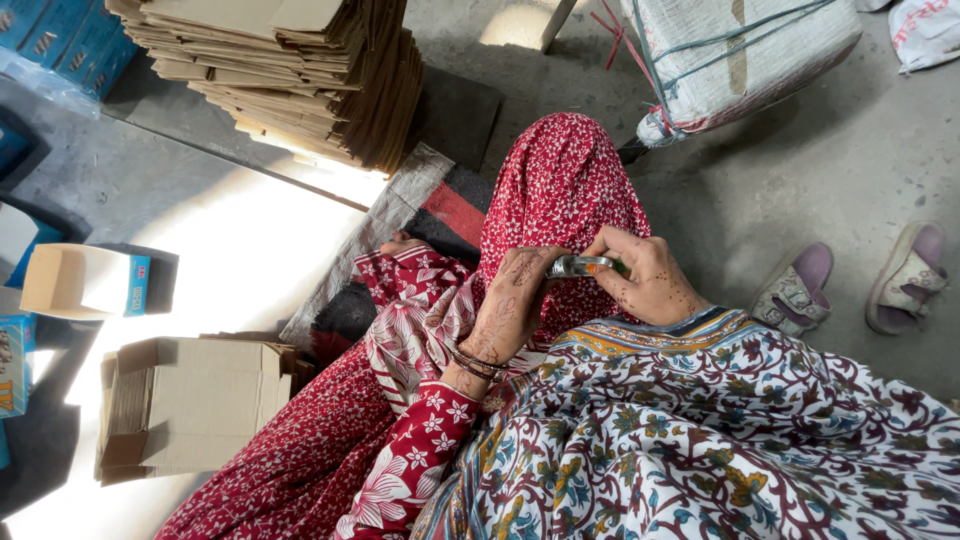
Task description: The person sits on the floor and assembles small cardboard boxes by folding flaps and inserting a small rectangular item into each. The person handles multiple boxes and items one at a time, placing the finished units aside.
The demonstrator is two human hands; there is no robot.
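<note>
My left hand (512, 303), hennaed and with bangles at the wrist, and my right hand (652, 280) both grip a small shiny silver-and-green object (583, 265) between them. They hold it just in front of my raised knee, which is draped in red floral cloth (560, 180). The fingers hide the object's ends, and its exact kind is too small to tell. A red flowered sleeve (420, 440) covers my left arm. A multicoloured patterned shawl (720, 430) covers my right arm.
A tall stack of flattened cardboard (290, 70) lies at the top left. Folded cardboard boxes (190, 400) and a small open box (80, 282) sit at left. Two sandals (850, 285) rest on the concrete floor at right. A tied white sack (740, 55) lies at the top.
</note>
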